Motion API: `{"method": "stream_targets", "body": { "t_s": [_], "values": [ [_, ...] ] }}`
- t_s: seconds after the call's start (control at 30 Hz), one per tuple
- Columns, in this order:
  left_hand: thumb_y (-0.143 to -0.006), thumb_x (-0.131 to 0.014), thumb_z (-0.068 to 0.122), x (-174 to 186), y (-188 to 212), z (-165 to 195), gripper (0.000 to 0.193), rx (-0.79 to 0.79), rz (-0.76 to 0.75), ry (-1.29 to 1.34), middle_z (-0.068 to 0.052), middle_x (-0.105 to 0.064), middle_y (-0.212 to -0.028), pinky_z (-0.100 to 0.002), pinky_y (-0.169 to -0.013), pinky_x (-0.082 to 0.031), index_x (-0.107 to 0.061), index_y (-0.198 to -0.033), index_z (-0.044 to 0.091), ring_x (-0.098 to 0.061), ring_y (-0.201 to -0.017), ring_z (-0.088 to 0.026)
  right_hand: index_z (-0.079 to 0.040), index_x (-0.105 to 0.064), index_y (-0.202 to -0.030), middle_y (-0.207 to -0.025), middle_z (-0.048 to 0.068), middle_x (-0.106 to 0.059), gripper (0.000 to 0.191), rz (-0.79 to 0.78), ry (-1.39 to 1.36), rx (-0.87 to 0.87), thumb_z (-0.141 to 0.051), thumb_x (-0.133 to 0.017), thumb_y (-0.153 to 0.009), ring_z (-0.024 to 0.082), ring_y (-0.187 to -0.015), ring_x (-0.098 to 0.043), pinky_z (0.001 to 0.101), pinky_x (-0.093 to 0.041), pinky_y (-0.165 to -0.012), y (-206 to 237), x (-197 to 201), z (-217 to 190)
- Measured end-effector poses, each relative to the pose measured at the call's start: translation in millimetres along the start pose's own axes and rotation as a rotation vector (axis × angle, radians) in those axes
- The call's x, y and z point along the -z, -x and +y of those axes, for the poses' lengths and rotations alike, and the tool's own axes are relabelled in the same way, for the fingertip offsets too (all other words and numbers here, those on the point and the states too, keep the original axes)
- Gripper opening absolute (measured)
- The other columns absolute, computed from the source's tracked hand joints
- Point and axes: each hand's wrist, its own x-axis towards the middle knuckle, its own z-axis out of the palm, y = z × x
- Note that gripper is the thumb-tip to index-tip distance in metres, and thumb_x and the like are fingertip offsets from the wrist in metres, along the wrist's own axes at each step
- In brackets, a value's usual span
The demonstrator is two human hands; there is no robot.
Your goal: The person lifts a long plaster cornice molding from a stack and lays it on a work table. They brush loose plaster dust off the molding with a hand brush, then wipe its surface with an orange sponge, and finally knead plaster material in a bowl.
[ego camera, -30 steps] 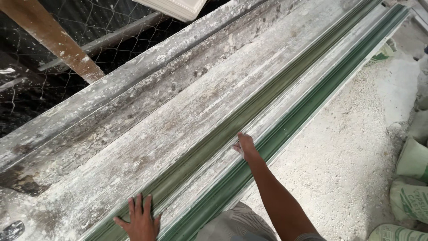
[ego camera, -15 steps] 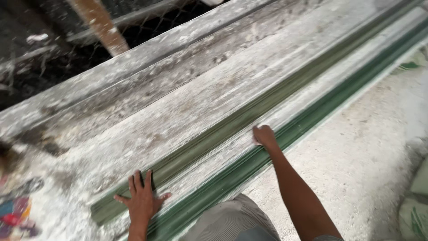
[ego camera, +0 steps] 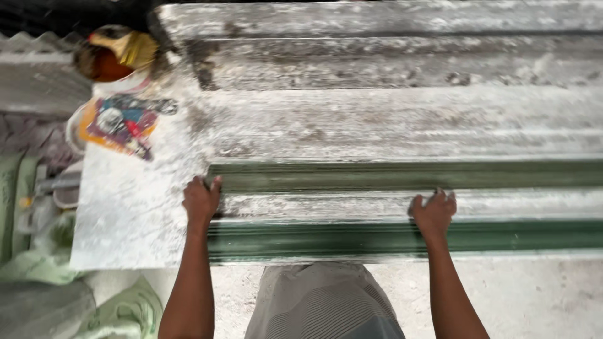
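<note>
Left fingers: the fingers (ego camera: 207, 185) lie close together, curled over the end edge of the green mould (ego camera: 402, 235), gripping nothing loose; the thumb side cannot be told.
Left hand: the left hand (ego camera: 201, 202) rests on the mould's left end, at about 8 o'clock of the frame's centre.
Right fingers: the fingers (ego camera: 440, 198) are bent and bunched, tips pressed on the mould's pale middle ridge; they enclose nothing.
Right hand: the right hand (ego camera: 432, 215) sits at about 4 o'clock, well apart from the left hand, palm down on the same mould.
Green mould: a long ribbed green profile dusted white, running from the left hand out past the right edge, lying along the near edge of the desk (ego camera: 138, 213).
Desk: a white-powdered slab under the mould, reaching to 9 o'clock.
Grey profiles: further dusty grey moulds (ego camera: 402, 75) lie beyond the green one, parallel to it, toward 12 o'clock.
Container: a blurred round tin (ego camera: 113, 53) with a yellow and orange top stands at 10 o'clock.
Colourful wrapper: a printed packet (ego camera: 119, 125) lies just below the tin.
Sacks: pale green sacks (ego camera: 38, 251) lie at 8 o'clock on the floor.
</note>
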Motion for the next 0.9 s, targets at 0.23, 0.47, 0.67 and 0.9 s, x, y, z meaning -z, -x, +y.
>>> {"method": "stream_targets", "body": {
  "t_s": [0.23, 0.47, 0.67, 0.9],
  "values": [
    [-0.094, -0.071, 0.045, 12.7, -6.3, -10.0, 0.04, 0.033, -0.048, 0.303, -0.016, -0.066, -0.079, -0.049, -0.069, -0.05, -0.068, -0.09, 0.005, -0.063, -0.074, -0.036, 0.016, -0.034, -0.155, -0.158, 0.037, -0.037, 0.086, -0.062, 0.163, 0.121, -0.042, -0.061, -0.097, 0.051, -0.157, -0.015, 0.0594, -0.01, -0.131, -12.1, 4.2, -9.3],
    [-0.092, -0.07, 0.046, 15.4, -9.1, -16.8, 0.039, 0.104, -0.197, 0.449, -0.016, -0.069, -0.08, -0.048, -0.071, -0.052, -0.071, -0.091, 0.006, -0.067, -0.077, -0.037, 0.014, -0.041, -0.149, -0.152, 0.047, -0.03, 0.082, 0.054, 0.127, 0.145, -0.037, -0.069, -0.091, 0.058, -0.144, -0.019, 0.0598, -0.017, -0.115, 31.7, -22.2, -85.2],
    [-0.102, -0.059, 0.033, 22.5, -6.5, -34.5, 0.031, -0.107, -0.134, 0.556, -0.019, -0.07, -0.091, -0.05, -0.078, -0.052, -0.072, -0.101, 0.004, -0.065, -0.087, -0.04, 0.004, -0.056, -0.139, -0.146, 0.032, -0.05, 0.05, 0.077, -0.048, 0.494, -0.025, -0.061, -0.099, 0.046, -0.14, -0.042, 0.0568, -0.027, -0.12, 121.5, -76.9, -221.5],
    [-0.104, -0.057, 0.03, 62.5, -11.7, -99.4, 0.031, -0.075, -0.219, 0.706, -0.019, -0.067, -0.092, -0.045, -0.077, -0.052, -0.07, -0.105, 0.002, -0.063, -0.084, -0.035, -0.004, -0.065, -0.126, -0.121, 0.017, -0.065, 0.03, -0.155, -0.355, 0.46, -0.017, -0.061, -0.099, 0.029, -0.102, -0.064, 0.0393, -0.05, -0.089, 222.8, -98.6, -378.4]
  ]
}}
